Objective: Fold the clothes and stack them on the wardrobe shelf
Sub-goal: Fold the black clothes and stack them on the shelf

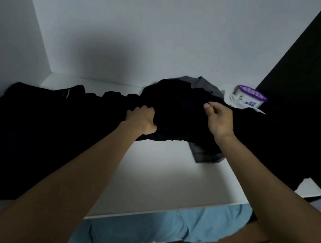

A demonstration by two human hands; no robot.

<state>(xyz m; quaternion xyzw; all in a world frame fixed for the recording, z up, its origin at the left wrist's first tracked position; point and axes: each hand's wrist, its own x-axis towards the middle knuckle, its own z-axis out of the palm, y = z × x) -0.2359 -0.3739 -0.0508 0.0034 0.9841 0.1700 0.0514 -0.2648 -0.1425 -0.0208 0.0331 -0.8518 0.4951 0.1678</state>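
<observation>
Left hand (141, 120) grips the black garment (180, 111) bunched beside right hand (219, 119), grip unclear.

Pretty dim in here: a white back wall (160, 37) is seen at 12, a black panel (307, 64) at 2, a white shelf (153, 176) toward 6, and blue fabric (150, 228) lower at 6.
</observation>
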